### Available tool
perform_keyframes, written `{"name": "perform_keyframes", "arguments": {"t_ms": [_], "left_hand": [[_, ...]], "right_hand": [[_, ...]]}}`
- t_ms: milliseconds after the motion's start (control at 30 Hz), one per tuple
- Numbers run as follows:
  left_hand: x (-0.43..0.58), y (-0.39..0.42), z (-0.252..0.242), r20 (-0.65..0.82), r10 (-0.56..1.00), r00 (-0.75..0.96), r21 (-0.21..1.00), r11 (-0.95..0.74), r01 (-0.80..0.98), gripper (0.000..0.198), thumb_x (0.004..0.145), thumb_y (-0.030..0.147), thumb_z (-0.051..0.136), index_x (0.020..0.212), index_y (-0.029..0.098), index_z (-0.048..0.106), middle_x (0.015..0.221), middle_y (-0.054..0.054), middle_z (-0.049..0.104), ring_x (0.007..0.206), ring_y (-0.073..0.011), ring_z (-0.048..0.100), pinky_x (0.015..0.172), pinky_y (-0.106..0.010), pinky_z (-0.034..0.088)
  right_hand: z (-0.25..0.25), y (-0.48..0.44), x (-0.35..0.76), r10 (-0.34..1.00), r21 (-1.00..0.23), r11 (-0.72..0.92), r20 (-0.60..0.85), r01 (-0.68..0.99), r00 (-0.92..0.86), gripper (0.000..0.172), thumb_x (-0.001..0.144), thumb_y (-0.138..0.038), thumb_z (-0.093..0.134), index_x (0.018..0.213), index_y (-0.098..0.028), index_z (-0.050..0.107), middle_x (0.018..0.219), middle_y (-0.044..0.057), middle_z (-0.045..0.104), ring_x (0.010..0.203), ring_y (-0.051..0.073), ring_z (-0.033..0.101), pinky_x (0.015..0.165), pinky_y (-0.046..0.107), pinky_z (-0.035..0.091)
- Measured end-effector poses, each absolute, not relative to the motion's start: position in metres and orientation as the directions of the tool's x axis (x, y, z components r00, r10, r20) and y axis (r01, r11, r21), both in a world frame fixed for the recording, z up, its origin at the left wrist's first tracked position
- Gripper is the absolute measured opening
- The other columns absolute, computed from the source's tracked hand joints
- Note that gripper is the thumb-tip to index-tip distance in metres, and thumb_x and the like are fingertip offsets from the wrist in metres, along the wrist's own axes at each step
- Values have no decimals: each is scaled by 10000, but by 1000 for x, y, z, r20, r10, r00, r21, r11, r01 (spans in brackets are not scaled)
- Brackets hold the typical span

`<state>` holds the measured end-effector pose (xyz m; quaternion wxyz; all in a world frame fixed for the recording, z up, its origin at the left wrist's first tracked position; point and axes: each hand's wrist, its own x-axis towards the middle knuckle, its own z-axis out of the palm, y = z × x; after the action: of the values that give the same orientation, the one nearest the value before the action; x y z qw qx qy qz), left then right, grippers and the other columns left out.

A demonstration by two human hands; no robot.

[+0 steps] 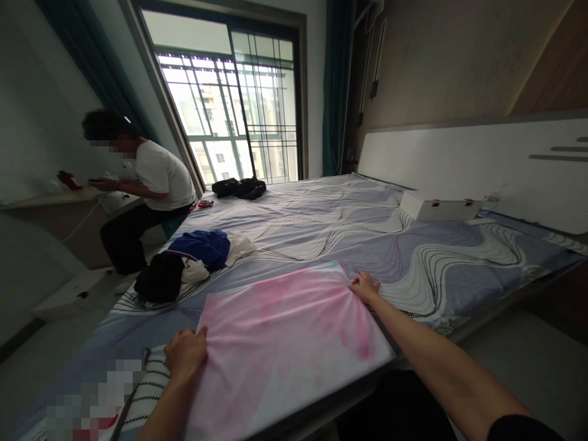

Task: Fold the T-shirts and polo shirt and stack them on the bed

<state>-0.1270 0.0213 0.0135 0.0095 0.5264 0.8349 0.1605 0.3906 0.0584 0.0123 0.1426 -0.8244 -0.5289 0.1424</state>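
Observation:
A pink and white cloth [289, 343] lies spread out flat on the near edge of the bed, with creases running in from both sides. My left hand [186, 350] is closed on its left edge, thumb on top. On the opposite side, my right hand [365, 286] pinches the right edge near the far corner, pulling the fabric into folds. Whether something flat lies beneath the cloth, I cannot tell.
The bed [312, 236] has a wavy patterned sheet. Left of the cloth lie a blue garment [202, 248] and a black garment [160, 278]. Farther off are dark clothes [239, 187] and a white box [438, 206]. A person [158, 171] sits at a desk [41, 202].

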Motion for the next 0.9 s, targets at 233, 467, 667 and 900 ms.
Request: {"name": "perform_keyframes", "arguments": {"t_ms": [233,467,667,900], "left_hand": [[1,21,2,233,964,126,161,-166,973,633,970,482,286,1506,177,428,1616,-133,347,1519,-348,208,1199,-548,218],[-4,70,-8,25,993,116,188,-118,975,635,963,587,268,1548,347,326,1679,-57,159,1541,-362,113,1177,-678,108],[-49,115,-2,25,997,71,174,-74,982,626,960,587,259,1544,367,322,1671,-46,204,1538,-335,153,1179,-656,129],[-115,127,-4,6,1000,16,138,-16,990,653,964,564,260,1562,304,296,1673,-62,201,1537,-325,164,1196,-602,151]], "right_hand": [[0,27,243,988,-329,118,131,937,-79,637,979,-516,382,1554,-246,348,1667,85,201,1536,325,64,1200,579,-32],[-3,62,222,994,-313,79,-49,946,-99,753,935,-722,303,1584,-346,243,1691,44,47,1538,340,-34,1170,616,-92],[-5,112,246,995,-247,45,-73,968,-65,685,966,-653,303,1585,-374,216,1693,11,64,1541,309,-11,1177,598,-73],[-15,130,304,1000,-198,-25,-20,980,22,654,988,-584,310,1583,-318,260,1678,35,167,1536,287,92,1208,555,19]]}}
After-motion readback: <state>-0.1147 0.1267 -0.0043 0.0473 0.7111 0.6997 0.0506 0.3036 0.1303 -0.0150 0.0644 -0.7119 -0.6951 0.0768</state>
